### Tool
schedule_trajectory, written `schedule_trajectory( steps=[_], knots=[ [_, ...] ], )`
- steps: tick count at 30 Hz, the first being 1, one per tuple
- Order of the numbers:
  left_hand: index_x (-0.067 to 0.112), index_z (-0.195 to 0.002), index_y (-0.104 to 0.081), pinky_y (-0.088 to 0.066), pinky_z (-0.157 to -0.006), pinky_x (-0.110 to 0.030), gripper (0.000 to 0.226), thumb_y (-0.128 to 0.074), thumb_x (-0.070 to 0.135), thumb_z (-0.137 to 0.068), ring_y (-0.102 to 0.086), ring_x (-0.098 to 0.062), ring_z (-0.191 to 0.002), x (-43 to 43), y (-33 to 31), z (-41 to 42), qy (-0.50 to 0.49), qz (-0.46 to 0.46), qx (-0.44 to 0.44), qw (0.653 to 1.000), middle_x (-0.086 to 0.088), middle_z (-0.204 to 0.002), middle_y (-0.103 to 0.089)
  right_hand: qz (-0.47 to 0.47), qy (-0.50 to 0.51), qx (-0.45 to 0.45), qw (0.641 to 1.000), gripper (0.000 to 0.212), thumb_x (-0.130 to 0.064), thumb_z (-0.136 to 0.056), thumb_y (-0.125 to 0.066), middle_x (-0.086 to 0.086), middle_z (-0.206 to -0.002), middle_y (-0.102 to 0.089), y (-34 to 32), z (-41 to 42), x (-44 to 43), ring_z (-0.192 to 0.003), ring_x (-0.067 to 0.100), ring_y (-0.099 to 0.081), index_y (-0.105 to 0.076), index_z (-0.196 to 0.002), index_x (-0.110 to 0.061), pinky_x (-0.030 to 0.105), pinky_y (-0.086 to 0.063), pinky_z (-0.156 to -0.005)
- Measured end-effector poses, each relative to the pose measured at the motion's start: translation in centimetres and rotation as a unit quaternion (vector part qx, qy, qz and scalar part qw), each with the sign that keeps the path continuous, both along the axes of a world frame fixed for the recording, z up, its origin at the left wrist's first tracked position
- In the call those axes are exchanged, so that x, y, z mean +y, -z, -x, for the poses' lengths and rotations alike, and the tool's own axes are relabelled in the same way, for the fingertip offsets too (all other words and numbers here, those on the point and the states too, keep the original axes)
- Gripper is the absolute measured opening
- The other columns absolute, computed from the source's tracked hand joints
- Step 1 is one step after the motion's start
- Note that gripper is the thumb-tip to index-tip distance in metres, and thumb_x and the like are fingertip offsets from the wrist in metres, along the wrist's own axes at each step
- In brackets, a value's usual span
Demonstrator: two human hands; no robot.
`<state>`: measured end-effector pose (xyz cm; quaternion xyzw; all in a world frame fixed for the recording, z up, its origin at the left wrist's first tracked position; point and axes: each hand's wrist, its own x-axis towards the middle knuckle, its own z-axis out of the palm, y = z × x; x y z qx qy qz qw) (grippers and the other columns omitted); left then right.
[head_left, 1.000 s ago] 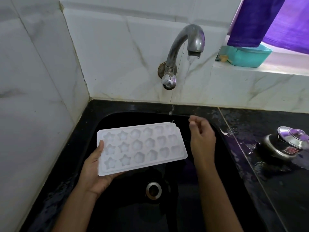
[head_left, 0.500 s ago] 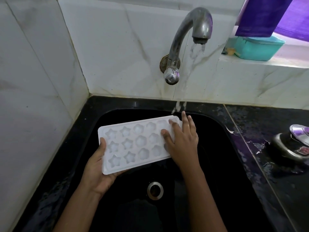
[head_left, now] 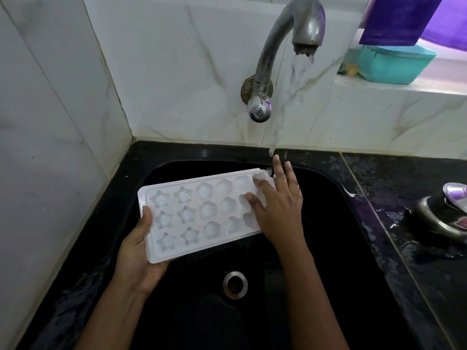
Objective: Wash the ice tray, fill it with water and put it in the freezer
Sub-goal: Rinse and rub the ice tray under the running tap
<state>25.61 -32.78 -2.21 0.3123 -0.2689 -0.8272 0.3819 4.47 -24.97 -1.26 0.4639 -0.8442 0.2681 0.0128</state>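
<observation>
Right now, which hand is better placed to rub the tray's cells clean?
Right. The right hand lies flat on the ice tray beside the running water; the left hand holds the tray's other end, supporting it.

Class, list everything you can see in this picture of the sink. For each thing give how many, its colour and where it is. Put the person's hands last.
ice tray: one, white, held over the sink
tap: one, grey metal, on the back wall
water stream: one, clear, falling at the tray's far right corner
sink: one, black, set in the counter
drain: one, silver, in the sink floor
counter: one, black and wet, right of the sink
pot: one, dark with a shiny lid, on the counter
tub: one, teal, on the ledge
cloth: one, purple, above the tub
left hand: grips the tray's near left end
right hand: fingers flat on the tray's right end
</observation>
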Motion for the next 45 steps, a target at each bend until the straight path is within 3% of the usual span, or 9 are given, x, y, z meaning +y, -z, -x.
schedule_trajectory(
  steps=[3, 7, 13, 19, 26, 30, 34, 40, 45],
  knots=[
    [0.018, -0.117, -0.069, -0.060, -0.076, -0.041, 0.045, -0.041, 0.045, -0.094, -0.066, -0.029, -0.111, 0.0, 0.0, -0.1, 0.009, -0.002, 0.003, 1.000, -0.013, -0.126, -0.066, -0.015, 0.035, 0.015, 0.999, 0.039, -0.051, -0.087, -0.056, -0.004, -0.159, 0.003, -0.3, 0.3, 0.3, -0.145, 0.017, 0.010, -0.061, -0.118, -0.029, 0.048, -0.003, -0.114],
    [0.020, -0.109, -0.076, -0.060, -0.073, -0.039, 0.046, -0.041, 0.044, -0.093, -0.068, -0.028, -0.108, 0.3, -0.3, 0.3, 0.011, 0.001, 0.008, 1.000, -0.012, -0.123, -0.068, -0.061, 0.012, 0.022, 0.998, 0.049, -0.050, -0.094, -0.041, -0.001, -0.157, 0.020, -0.6, -0.1, 0.1, -0.142, 0.018, 0.023, -0.041, -0.139, -0.031, 0.051, 0.002, -0.113],
    [0.016, -0.115, -0.069, -0.060, -0.070, -0.038, 0.046, -0.040, 0.044, -0.094, -0.069, -0.028, -0.106, 0.8, -0.2, 0.0, 0.002, 0.007, 0.014, 1.000, -0.012, -0.122, -0.068, -0.031, 0.012, 0.013, 0.999, 0.037, -0.048, -0.089, -0.054, -0.005, -0.159, 0.003, -0.5, 0.3, 0.4, -0.145, 0.015, 0.012, -0.058, -0.121, -0.028, 0.046, -0.003, -0.114],
    [0.022, -0.101, -0.079, -0.060, -0.065, -0.034, 0.044, -0.041, 0.042, -0.093, -0.072, -0.024, -0.098, 1.0, -0.5, 0.5, -0.005, 0.014, 0.005, 1.000, -0.010, -0.116, -0.071, -0.090, 0.002, -0.002, 0.996, 0.051, -0.047, -0.096, -0.040, -0.002, -0.156, 0.022, -0.3, -0.2, 0.1, -0.142, 0.017, 0.025, -0.033, -0.143, -0.030, 0.049, 0.003, -0.114],
    [0.020, -0.099, -0.079, -0.060, -0.062, -0.033, 0.047, -0.036, 0.040, -0.098, -0.073, -0.023, -0.094, 1.2, -0.4, 0.2, -0.005, 0.010, 0.000, 1.000, -0.010, -0.112, -0.073, -0.058, 0.024, -0.011, 0.998, 0.042, -0.053, -0.087, -0.054, -0.005, -0.158, 0.016, -0.3, 0.6, 0.7, -0.143, 0.014, 0.021, -0.053, -0.124, -0.032, 0.048, 0.002, -0.114],
    [0.018, -0.113, -0.071, -0.060, -0.065, -0.033, 0.044, -0.036, 0.041, -0.099, -0.071, -0.024, -0.099, 0.9, -0.2, 0.4, -0.017, 0.018, -0.006, 1.000, -0.010, -0.117, -0.071, -0.033, -0.014, -0.010, 0.999, 0.048, -0.044, -0.094, -0.048, -0.003, -0.158, 0.014, 0.0, -0.2, -0.1, -0.144, 0.017, 0.019, -0.042, -0.139, -0.027, 0.051, -0.001, -0.116],
    [0.013, -0.131, -0.059, -0.060, -0.064, -0.032, 0.049, -0.035, 0.041, -0.099, -0.072, -0.022, -0.097, 0.9, 0.1, 0.1, -0.019, 0.020, -0.008, 1.000, -0.008, -0.115, -0.072, -0.009, 0.008, -0.005, 1.000, 0.039, -0.051, -0.086, -0.057, -0.007, -0.159, -0.001, 0.0, 0.4, 0.5, -0.145, 0.013, 0.011, -0.058, -0.119, -0.030, 0.047, -0.004, -0.114],
    [0.020, -0.105, -0.077, -0.060, -0.065, -0.033, 0.047, -0.036, 0.042, -0.098, -0.072, -0.023, -0.099, 0.8, -0.2, 0.3, -0.022, 0.020, -0.017, 0.999, -0.009, -0.116, -0.071, -0.040, -0.026, 0.003, 0.999, 0.051, -0.046, -0.094, -0.046, -0.011, -0.152, 0.023, 0.1, -0.2, 0.0, -0.139, 0.009, 0.024, -0.041, -0.140, -0.025, 0.046, 0.002, -0.114],
    [0.021, -0.116, -0.069, -0.060, -0.064, -0.033, 0.043, -0.036, 0.042, -0.099, -0.072, -0.024, -0.099, 1.0, -0.2, 0.0, -0.022, 0.021, -0.007, 1.000, -0.010, -0.117, -0.071, 0.028, -0.013, 0.011, 0.999, 0.036, -0.053, -0.080, -0.064, -0.007, -0.158, -0.005, 0.5, 0.9, 0.6, -0.145, 0.014, 0.006, -0.063, -0.107, -0.028, 0.048, -0.007, -0.113]
  ],
)
